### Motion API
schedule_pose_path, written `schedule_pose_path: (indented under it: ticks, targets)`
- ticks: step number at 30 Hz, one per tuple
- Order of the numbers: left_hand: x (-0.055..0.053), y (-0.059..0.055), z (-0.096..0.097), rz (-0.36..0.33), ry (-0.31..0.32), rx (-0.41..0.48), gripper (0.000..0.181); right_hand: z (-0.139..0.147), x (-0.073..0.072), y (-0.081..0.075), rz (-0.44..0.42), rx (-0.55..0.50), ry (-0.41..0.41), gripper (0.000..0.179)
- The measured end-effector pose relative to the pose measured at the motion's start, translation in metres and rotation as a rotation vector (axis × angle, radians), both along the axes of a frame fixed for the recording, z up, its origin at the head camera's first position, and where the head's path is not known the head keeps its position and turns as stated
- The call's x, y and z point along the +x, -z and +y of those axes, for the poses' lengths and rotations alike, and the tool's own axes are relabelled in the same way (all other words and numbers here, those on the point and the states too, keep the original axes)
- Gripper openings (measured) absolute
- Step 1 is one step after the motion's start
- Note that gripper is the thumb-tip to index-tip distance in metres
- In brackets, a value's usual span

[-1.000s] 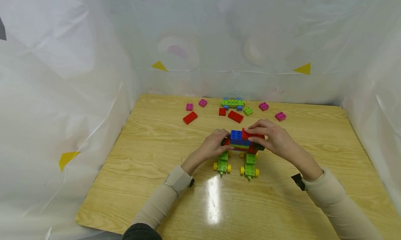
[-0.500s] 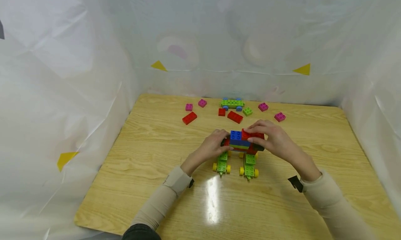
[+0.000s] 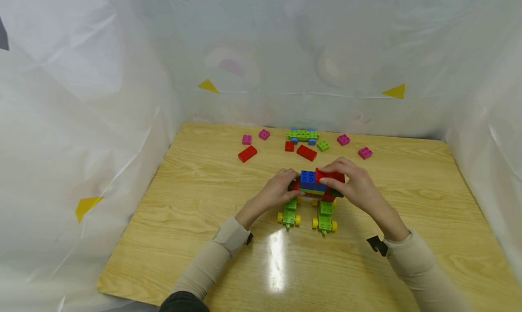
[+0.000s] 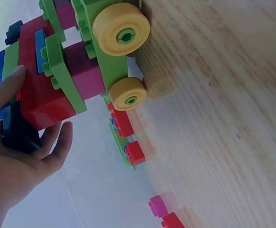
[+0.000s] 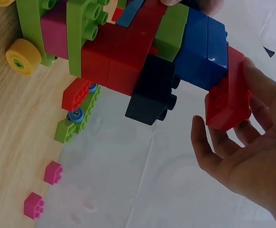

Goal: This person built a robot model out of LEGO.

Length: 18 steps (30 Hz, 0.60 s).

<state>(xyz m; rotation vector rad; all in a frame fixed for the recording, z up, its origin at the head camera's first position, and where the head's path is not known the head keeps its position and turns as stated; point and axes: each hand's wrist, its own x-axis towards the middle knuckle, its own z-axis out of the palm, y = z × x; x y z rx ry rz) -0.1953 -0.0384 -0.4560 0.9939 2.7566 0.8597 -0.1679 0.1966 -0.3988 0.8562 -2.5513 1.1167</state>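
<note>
A toy-brick build stands on two green bases (image 3: pixel 325 220) with yellow wheels (image 4: pixel 121 29). Its upper body stacks red bricks, a lime-green layer and blue bricks (image 3: pixel 307 179). My left hand (image 3: pixel 278 188) grips the build's left end, thumb against the red and green layers and fingers around the far side by a black brick (image 4: pixel 19 130). On top, my right hand (image 3: pixel 354 178) pinches a long red brick (image 5: pixel 237 88). That brick sits at the blue bricks' right side and overhangs a second black brick (image 5: pixel 152 88) below it.
Behind the build lie loose red bricks (image 3: pixel 306 152), a lime-green brick (image 3: pixel 323 145) and several pink bricks (image 3: pixel 343 140). A green base with blue wheels (image 3: pixel 302 135) stands near the table's (image 3: pixel 183 221) back edge. White sheeting (image 3: pixel 261 54) hangs around the table.
My right wrist and forearm have swung slightly inward to the left, fingers still on the red brick. The left hand and the build stay in place.
</note>
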Motion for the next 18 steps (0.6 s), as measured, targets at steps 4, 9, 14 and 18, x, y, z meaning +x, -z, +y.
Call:
schedule_pose_path:
  ticks: [4,9,14,18]
  targets:
    - [0.0,-0.003,0.0,-0.008,-0.003,-0.011,0.044,0.0,0.0,-0.001,-0.011,-0.006,0.009,0.029]
    - [-0.002,-0.005,0.0,-0.01,0.005,-0.038,0.044,-0.001,0.002,0.0,-0.055,-0.001,0.064,0.029]
    - [-0.005,-0.004,-0.003,-0.017,0.042,-0.051,0.048,-0.001,0.005,0.006,-0.113,-0.029,0.109,0.034]
    - [-0.008,-0.007,-0.014,-0.085,0.064,0.011,0.057,-0.001,0.005,0.008,-0.12,-0.04,0.107,0.032]
